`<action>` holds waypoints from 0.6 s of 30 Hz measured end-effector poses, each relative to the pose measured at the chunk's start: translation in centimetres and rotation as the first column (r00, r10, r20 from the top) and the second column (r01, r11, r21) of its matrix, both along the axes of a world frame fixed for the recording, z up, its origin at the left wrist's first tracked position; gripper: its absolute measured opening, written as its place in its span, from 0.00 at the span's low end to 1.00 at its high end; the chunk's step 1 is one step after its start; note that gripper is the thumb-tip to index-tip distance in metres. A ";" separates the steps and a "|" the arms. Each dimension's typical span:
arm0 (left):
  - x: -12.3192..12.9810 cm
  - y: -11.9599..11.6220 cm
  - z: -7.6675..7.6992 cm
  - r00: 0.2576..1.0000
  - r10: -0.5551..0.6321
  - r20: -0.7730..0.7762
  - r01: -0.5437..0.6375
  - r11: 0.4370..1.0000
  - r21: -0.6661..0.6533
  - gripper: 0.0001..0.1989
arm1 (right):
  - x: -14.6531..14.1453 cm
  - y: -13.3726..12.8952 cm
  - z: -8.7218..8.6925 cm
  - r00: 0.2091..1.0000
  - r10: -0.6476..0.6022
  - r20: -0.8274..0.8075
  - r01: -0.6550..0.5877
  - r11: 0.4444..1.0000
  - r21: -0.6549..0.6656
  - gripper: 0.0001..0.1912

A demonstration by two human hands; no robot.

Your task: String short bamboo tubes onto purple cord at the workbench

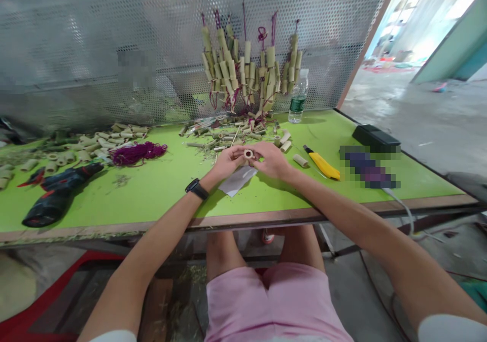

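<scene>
A short hollow bamboo piece (248,154) is held end-on between my two hands, its round opening facing me. My left hand (229,160) grips it from the left, and my right hand (272,159) closes on it from the right. Just below them a piece of white paper (238,181) lies on the table. To the right of my right hand rest a loose bamboo piece (300,160) and a yellow utility knife (323,164). Behind my hands is a heap of cut bamboo pieces and thin sticks (224,134).
Bamboo strings (228,63) hang on the perforated metal panel (163,32). A water bottle (298,98) stands at the back. On the left are purple cord (139,152), a power drill (57,195) and more bamboo pieces (99,141); a black box (376,137) sits on the right.
</scene>
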State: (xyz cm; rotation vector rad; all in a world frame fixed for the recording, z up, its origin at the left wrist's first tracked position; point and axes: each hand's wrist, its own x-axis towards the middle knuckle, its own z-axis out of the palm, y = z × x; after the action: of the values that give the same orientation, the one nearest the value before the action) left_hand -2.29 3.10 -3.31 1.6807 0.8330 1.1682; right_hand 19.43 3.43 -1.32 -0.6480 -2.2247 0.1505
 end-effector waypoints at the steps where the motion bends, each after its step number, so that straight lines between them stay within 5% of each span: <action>1: 0.0 0.0 0.0 1.000 -0.006 -0.005 0.006 1.000 0.008 0.25 | -0.1 0.0 0.0 1.000 -0.004 0.004 0.004 1.000 0.005 0.22; 10: 0.2 -0.4 0.1 0.998 -0.058 -0.040 0.062 0.993 0.104 0.27 | 0.1 0.2 -0.1 0.999 -0.021 0.048 0.021 1.000 0.009 0.22; 18: 0.0 -0.5 0.3 0.980 0.144 -0.137 -0.106 0.963 0.249 0.22 | -0.1 -0.3 0.1 0.999 -0.023 -0.049 0.023 1.000 -0.015 0.24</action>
State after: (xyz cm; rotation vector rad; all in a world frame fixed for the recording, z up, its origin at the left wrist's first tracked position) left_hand -2.33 2.56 -2.97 1.9605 0.9345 1.2793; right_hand 19.30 3.16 -1.18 -0.6708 -2.1698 0.1694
